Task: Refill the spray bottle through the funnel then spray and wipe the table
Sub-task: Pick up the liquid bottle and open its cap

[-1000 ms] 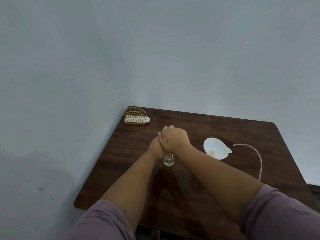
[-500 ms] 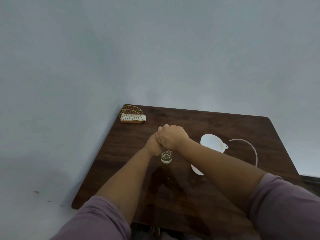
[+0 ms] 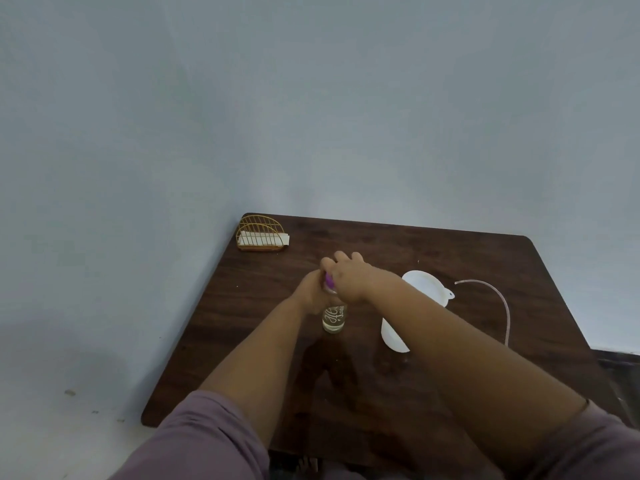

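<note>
A small clear spray bottle (image 3: 334, 320) with script lettering and pale liquid stands upright in the middle of the dark wooden table (image 3: 263, 327). My left hand (image 3: 310, 295) grips its upper part from the left. My right hand (image 3: 349, 277) is closed over the purple spray top (image 3: 328, 280), of which only a sliver shows. A white funnel (image 3: 424, 285) lies to the right of the bottle, partly behind my right forearm. A white container edge (image 3: 391, 336) peeks out below that forearm.
A gold wire holder with white folded cloths or napkins (image 3: 262, 236) sits at the table's far left corner. A thin clear tube (image 3: 498, 299) curves across the right side. Walls close in at the back and left. A dark object (image 3: 620, 368) lies off the right edge.
My right hand has loosened and shifted on the bottle top, so a bit of the purple cap shows now. The bottle stays in place; the view has drifted slightly.
</note>
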`<state>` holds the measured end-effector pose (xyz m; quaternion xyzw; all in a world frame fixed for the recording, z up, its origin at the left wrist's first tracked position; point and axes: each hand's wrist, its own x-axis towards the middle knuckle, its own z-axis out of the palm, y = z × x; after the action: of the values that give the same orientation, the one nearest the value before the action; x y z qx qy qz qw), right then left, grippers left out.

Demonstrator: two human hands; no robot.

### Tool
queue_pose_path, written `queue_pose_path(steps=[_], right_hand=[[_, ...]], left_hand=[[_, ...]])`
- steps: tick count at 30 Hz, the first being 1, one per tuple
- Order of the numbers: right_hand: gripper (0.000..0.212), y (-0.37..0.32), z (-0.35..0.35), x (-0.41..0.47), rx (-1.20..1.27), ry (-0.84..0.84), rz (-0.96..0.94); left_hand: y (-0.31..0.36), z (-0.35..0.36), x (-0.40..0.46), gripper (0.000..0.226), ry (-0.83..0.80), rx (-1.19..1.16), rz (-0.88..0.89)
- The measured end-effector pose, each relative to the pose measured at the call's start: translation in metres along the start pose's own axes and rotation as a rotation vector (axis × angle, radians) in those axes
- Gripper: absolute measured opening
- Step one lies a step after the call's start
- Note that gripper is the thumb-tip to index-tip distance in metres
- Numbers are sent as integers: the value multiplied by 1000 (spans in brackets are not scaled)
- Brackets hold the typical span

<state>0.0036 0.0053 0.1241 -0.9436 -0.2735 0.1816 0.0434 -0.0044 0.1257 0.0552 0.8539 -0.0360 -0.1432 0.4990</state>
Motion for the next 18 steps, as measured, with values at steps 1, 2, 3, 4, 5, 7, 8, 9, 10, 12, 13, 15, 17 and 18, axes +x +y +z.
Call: queue_pose_path(steps=[1, 2, 3, 4, 5, 7, 8, 9, 10, 12, 13, 15, 17, 18], right_hand=[[52, 0, -7, -1, 24, -30, 3], [58, 0, -12, -3, 44, -43, -10], [63, 1, -15, -4, 98, -51, -17], [70, 1, -17, -5, 168, -43, -11], [79, 1, -18, -5, 225, -8, 8], [85, -3, -17, -2, 100, 133, 74], [79, -5, -14, 0, -28, 188, 113], [70, -6, -10, 2, -87, 197, 154], [63, -8, -6, 4, -58, 165, 195], [50, -11, -3, 4, 83, 79, 209], [45, -10, -3, 4, 87, 51, 176], [43, -9, -11, 1, 27, -20, 97], [56, -7, -20, -2, -29, -78, 49], [60, -6, -23, -2, -17, -92, 37]], left_hand=[[0, 0, 0, 54, 5, -21, -5], [-2, 0, 1, 55, 23, -68, -40], [-3, 0, -1, 55, 38, -104, -59], [-3, -1, -3, 55, 41, -148, -55], [-4, -1, -4, 55, 31, -171, -33], [-4, 0, -3, 54, 16, -161, -10], [-3, -1, -4, 54, 31, -171, -35], [-3, 0, -4, 55, 31, -239, -71], [-4, 0, -3, 53, 13, -250, -63], [-8, -1, -1, 43, 11, -248, -43], [-8, -1, -1, 41, -1, -307, -72], [-7, 0, -1, 47, 4, -336, -105], [-6, 4, -1, 59, 90, -182, -110], [-6, 4, -2, 64, 123, -107, -115]])
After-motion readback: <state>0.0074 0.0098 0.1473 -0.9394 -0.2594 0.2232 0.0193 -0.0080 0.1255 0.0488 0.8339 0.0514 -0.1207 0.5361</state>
